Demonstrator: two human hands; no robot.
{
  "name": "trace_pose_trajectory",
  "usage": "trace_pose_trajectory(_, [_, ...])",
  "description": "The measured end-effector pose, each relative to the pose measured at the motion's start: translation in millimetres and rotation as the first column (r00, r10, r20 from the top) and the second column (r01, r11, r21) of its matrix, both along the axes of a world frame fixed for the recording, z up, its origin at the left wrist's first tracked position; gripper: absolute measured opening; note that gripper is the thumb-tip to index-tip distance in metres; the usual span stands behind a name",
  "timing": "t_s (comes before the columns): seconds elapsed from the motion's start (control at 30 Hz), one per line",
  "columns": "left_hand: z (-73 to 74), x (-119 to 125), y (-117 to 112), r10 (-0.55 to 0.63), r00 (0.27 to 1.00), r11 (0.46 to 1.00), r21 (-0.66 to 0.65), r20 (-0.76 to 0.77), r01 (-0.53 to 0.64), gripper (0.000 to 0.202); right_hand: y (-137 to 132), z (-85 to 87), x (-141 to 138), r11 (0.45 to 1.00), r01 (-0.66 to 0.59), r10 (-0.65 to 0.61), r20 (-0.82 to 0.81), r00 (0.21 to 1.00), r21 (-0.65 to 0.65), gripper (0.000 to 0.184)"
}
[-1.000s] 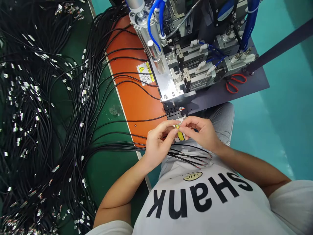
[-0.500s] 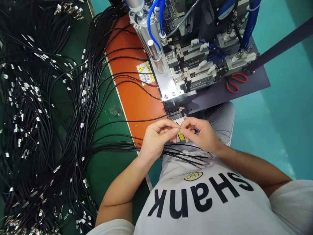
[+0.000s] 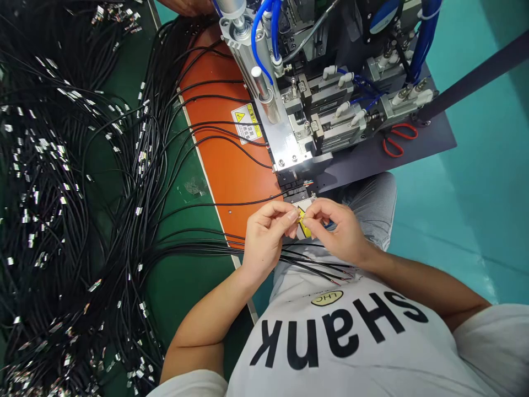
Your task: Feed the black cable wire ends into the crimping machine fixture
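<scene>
My left hand (image 3: 266, 237) and my right hand (image 3: 336, 229) are close together in front of the machine, each with thumb and index finger pinched. Between the fingertips shows a tiny end of thin wires (image 3: 302, 217), mostly covered by the fingers. Several black cables (image 3: 206, 251) pass under my left hand, their stripped ends (image 3: 339, 282) lying over my lap. Just beyond my hands, a single black cable (image 3: 248, 202) runs into a small fixture (image 3: 294, 193), where coloured wire ends (image 3: 308, 183) stick out. A yellow warning label (image 3: 306, 229) is partly visible below my fingers.
A machine (image 3: 289, 132) with metal cylinders and blue hoses stands ahead. Its orange plate (image 3: 243, 182) carries spaced cables. Large bundles of black cables (image 3: 136, 220) cover the green table (image 3: 194, 309) on the left. Red-handled scissors (image 3: 399, 138) lie at right. Another person's arm (image 3: 190, 6) shows at the top.
My fingertips have drawn slightly apart, showing more of the label beneath. Another person's arm has come into view at the top edge.
</scene>
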State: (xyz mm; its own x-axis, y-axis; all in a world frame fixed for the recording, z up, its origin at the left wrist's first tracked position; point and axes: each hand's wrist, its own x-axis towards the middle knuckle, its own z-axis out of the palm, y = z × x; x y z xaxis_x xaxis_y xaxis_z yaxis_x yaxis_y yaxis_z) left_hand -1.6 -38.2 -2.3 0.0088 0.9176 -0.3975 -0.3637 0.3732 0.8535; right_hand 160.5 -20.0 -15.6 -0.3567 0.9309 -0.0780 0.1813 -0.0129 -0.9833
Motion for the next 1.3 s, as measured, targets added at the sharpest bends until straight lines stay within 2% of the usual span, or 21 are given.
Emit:
trace_pose_trajectory(0.13, [-1.5,1.4,-0.2,0.029,0.999,0.999,-0.017,0.035,-0.029,0.014,-1.4,-2.4,-3.2,1.0,0.023,-0.023,0.007,1.0,-0.016,0.014])
trace_pose_trajectory(0.27, [0.2,1.4,1.5,-0.015,0.999,0.999,-0.05,0.038,0.017,0.016,-0.4,-3.6,-0.6,1.0,0.016,-0.016,-0.004,1.0,-0.019,0.014])
trace_pose_trajectory(0.47, [1.3,3.6,-0.7,-0.051,0.999,0.998,-0.033,0.014,0.052,0.018,-3.5,-4.1,6.5,0.999,0.033,-0.033,0.009,0.999,-0.004,0.012])
trace_pose_trajectory(0.73, [-3.3,7.6,-7.2,0.004,1.0,1.0,0.002,0.015,-0.004,0.018,-12.9,-7.1,0.1,0.998,0.057,-0.057,-0.033,0.998,-0.02,0.014])
trace_pose_trajectory(0.93, [-1.6,8.6,-11.2,-0.087,0.99,0.996,0.022,-0.108,0.089,0.021,-15.6,-8.4,3.9,0.992,0.117,-0.118,0.014,0.993,0.045,0.014])
trace_pose_trajectory(1.1, [-1.7,11.3,-19.6,-0.106,0.977,0.992,0.051,-0.184,0.117,0.026,-26.8,-9.2,11.6,0.991,0.076,-0.084,0.069,0.994,0.11,0.018])
trace_pose_trajectory(1.23, [-5.7,22.4,-44.5,-0.027,0.973,0.986,0.153,-0.228,0.063,0.041,-56.5,-14.2,25.4,0.993,-0.018,0.001,0.144,0.99,0.118,0.019])
trace_pose_trajectory(1.3, [-10.6,26.6,-55.7,-0.056,0.945,0.944,0.291,-0.321,0.155,0.045,-65.2,-17.8,34.6,0.987,-0.033,-0.006,0.237,0.971,0.157,0.02])
